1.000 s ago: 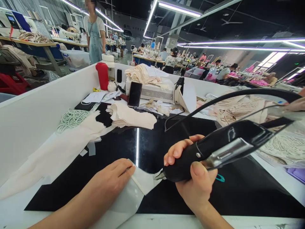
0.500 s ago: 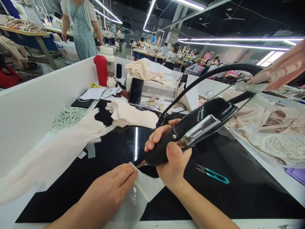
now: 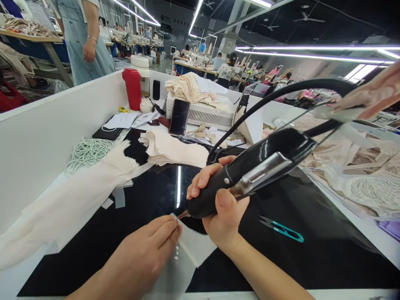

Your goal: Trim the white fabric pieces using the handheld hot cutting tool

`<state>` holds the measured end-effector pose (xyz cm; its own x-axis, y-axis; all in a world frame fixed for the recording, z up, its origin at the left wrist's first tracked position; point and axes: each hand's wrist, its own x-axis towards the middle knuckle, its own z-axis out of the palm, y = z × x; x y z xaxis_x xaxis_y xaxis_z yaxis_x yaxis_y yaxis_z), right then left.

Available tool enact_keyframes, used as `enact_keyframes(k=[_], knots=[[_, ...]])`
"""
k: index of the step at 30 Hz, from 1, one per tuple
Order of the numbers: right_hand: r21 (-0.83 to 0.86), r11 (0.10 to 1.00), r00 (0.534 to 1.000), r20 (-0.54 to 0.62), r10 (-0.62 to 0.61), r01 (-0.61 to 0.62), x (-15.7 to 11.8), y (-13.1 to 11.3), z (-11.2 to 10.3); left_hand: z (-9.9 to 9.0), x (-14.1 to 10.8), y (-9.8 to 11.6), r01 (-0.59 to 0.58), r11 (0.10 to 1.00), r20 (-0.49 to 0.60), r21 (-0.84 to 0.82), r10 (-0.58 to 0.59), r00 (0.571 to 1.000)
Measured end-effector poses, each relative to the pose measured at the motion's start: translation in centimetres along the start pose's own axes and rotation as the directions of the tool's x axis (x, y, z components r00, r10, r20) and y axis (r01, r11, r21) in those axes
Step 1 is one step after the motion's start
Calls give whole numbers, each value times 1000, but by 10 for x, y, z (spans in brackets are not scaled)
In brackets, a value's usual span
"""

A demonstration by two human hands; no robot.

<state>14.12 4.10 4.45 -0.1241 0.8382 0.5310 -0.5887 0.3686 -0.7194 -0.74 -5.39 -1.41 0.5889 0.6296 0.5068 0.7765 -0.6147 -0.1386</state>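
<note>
My right hand [image 3: 225,214] is wrapped round a black handheld tool [image 3: 246,168] with a silver lever and a thick cable. The thumb lies near the lever's lower end. Its narrow tip points down left and meets, or nearly meets, the edge of a pale fabric piece [image 3: 201,246]. A thin cream strip [image 3: 189,253] runs along that edge. My left hand [image 3: 146,246], fingers pressed together, holds the piece against the black work surface [image 3: 237,266] by the tool's tip. Part of the fabric lies hidden under this hand. Teal thread snips [image 3: 283,229] rest right of my right forearm.
Stacked cream fabric [image 3: 178,149] and a phone [image 3: 179,116] are ahead. Long cream cloth [image 3: 71,200] and green cord [image 3: 89,154] lie left. A red cup [image 3: 133,88] stands behind. Bagged pale pieces [image 3: 368,183] line the right. A person [image 3: 83,41] is beyond the white wall.
The tool and both hands have shifted very slightly, with the tip still at the fabric's edge. The person in the background has moved left and nearer.
</note>
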Motion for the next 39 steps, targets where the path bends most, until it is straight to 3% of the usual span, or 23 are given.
enact_keyframes(k=[11, 20, 26, 33, 39], knots=[[-102, 995, 1000, -18, -13, 11, -3, 0, 2, 2, -2, 0, 6, 1000, 21, -16, -6, 1000], [-93, 996, 998, -62, -19, 13, -3, -12, -4, -2, -1, -3, 31, 985, 49, -170, -23, 999], [-59, 998, 999, -37, -4, 2, -10, -11, -6, -4, -1, -4, 34, 984, 51, -176, -25, 998], [-132, 991, 999, -49, 6, -13, -8, -12, -6, -3, -3, -6, 39, 985, 39, -169, -33, 999], [-114, 993, 997, -78, -17, 8, -8, -20, -11, -4, 0, -5, -17, 991, 64, -135, 26, 998]])
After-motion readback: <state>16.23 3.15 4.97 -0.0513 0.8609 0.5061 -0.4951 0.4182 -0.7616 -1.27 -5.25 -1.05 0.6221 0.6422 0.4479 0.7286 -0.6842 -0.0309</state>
